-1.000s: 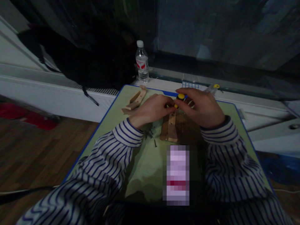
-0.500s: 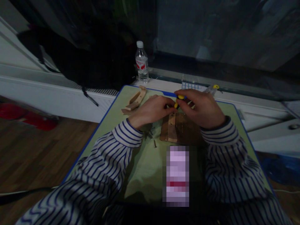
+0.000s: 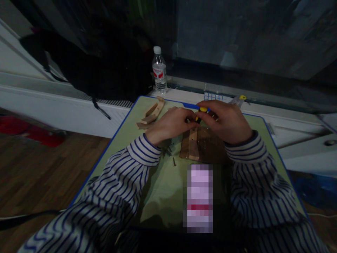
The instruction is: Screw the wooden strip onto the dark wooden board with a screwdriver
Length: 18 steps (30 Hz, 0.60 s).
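My right hand [image 3: 225,119] grips the top of a short yellow-and-black screwdriver [image 3: 203,109], thumb and fingers closed around its handle. Just to its left, my left hand [image 3: 173,123] has its thumb and fingers pinched at the screwdriver's lower end. The tool's tip is hidden behind the fingers. Below them a light wooden piece [image 3: 194,149] with holes lies on a brown wooden board [image 3: 210,146]. A loose screw [image 3: 174,161] lies left of the board, with several more screws [image 3: 168,150] close to my left wrist.
More cut wooden pieces [image 3: 154,113] lie at the back left of the green, blue-edged table [image 3: 158,189]. A blurred-out phone-shaped object [image 3: 200,196] is at the front. On the sill behind stand a water bottle [image 3: 159,72] and a dark bag [image 3: 105,66].
Both hands stay in nearly the same place. The screwdriver's yellow handle has turned slightly between the fingers, with less yellow showing at its lower part.
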{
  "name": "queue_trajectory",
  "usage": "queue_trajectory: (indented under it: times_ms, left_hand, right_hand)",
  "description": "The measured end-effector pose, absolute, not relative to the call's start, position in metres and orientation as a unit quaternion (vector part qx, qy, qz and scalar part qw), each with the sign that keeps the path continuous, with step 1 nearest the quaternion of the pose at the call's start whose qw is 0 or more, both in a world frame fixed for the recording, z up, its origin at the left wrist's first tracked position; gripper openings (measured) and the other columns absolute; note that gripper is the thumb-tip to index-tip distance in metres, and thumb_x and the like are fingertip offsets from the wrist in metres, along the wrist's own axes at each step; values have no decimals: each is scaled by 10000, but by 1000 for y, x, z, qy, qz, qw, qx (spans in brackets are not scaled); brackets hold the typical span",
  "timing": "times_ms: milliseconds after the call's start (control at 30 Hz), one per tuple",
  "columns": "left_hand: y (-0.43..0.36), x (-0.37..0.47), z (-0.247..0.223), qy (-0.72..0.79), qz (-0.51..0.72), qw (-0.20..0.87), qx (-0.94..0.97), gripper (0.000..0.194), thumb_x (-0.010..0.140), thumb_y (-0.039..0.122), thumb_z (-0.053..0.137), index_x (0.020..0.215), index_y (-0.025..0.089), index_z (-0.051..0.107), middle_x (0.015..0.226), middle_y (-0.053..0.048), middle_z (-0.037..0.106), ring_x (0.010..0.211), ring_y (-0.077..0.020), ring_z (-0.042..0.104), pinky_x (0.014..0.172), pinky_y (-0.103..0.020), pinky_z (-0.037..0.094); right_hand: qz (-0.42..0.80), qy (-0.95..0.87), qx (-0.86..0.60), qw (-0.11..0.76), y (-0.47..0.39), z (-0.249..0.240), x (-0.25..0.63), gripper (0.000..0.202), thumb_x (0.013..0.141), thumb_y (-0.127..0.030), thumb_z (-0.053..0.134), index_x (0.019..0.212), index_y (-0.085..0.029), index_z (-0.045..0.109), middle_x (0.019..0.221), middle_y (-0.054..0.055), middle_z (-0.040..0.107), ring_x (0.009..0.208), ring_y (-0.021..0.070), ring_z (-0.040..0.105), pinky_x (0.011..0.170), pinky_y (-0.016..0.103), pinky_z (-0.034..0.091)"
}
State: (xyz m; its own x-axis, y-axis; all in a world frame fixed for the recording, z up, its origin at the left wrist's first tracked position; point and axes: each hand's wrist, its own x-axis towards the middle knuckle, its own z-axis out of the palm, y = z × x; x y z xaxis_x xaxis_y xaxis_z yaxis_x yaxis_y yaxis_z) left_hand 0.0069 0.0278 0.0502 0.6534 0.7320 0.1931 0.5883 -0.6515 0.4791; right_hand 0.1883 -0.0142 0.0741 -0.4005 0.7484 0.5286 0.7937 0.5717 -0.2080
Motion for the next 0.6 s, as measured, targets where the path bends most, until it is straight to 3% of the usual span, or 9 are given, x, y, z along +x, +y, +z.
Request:
queue_trajectory:
  times_ms: [467, 600]
  left_hand:
    - [27, 8, 51, 375, 179, 188, 890, 276, 878, 347, 533, 1052, 212, 698, 928, -51, 724, 808, -182, 644, 690, -274, 433]
    - [27, 7, 51, 374, 178, 190, 890, 269, 878, 336, 525, 1027, 201, 705, 919, -56, 724, 811, -188, 647, 681, -272, 431]
  right_hand:
    - [-34, -833, -464, 299, -14, 73, 188, 281, 869, -307, 556, 1097, -166, 642, 1015, 83, 705, 712, 180, 659, 664, 323, 511]
    - [-20, -831, -458, 314, -15, 73, 187, 320, 835, -243, 568, 1142, -169, 618, 1044, 80, 698, 672, 166, 657, 673, 331, 528]
